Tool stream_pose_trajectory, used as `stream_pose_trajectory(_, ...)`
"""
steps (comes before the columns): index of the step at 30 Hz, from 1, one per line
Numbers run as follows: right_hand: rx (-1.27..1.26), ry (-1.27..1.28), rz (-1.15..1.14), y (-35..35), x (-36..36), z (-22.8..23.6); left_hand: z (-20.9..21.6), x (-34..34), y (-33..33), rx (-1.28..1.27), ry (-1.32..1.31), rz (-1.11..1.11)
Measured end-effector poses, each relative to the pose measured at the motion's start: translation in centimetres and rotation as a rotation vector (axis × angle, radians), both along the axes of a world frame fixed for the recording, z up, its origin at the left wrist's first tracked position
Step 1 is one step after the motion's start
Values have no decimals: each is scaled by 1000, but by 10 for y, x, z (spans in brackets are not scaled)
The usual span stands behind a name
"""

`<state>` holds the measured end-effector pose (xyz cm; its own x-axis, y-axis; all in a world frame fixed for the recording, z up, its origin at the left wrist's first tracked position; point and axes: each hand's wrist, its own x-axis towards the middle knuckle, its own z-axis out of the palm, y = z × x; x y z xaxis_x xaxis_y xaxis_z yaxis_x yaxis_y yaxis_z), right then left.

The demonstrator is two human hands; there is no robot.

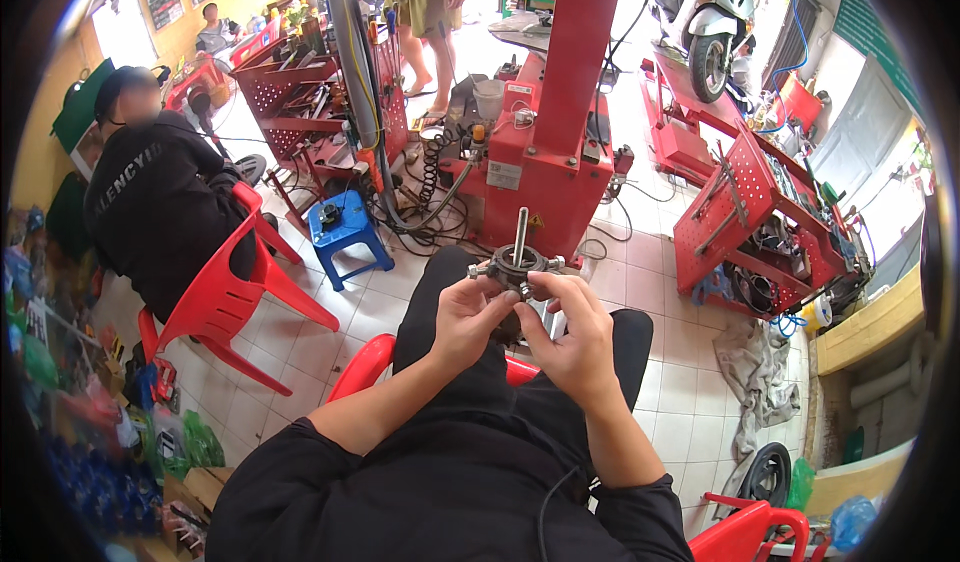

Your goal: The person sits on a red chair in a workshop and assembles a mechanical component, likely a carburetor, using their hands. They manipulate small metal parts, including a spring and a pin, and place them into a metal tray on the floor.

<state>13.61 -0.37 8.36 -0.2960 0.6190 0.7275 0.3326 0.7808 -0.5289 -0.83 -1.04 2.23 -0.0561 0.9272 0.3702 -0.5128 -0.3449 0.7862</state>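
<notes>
Above my lap I hold a ring-shaped metal puller with both hands. A long threaded bolt stands upright through its middle, and several smaller bolts stick out around the ring. My left hand is closed on the puller's left side, thumb pressed near the front. On the opposite side my right hand grips it, with thumb and fingers close to a small bolt at the front edge. What lies below the ring between my hands is partly hidden by my fingers.
A red lift post stands ahead, with cables and hoses on the tiled floor. To the left are a blue stool and a person on a red chair. A red tool cart and a grey cloth are at right.
</notes>
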Motion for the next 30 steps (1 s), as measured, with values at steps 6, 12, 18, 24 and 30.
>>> stream_pose_trajectory(6,-160,74,156,-1,10,-7,6,5,0,-23,-52,40)
stream_pose_trajectory(12,-248,134,185,0,15,-17,0,7,5,-18,-108,20)
stream_pose_trajectory(18,-126,-2,230,-4,16,-17,3,6,4,0,-102,40)
stream_pose_trajectory(24,-222,264,133,-11,7,-14,2,3,3,89,4,53)
stream_pose_trajectory(30,-209,103,97,-7,19,-16,8,5,5,218,124,150)
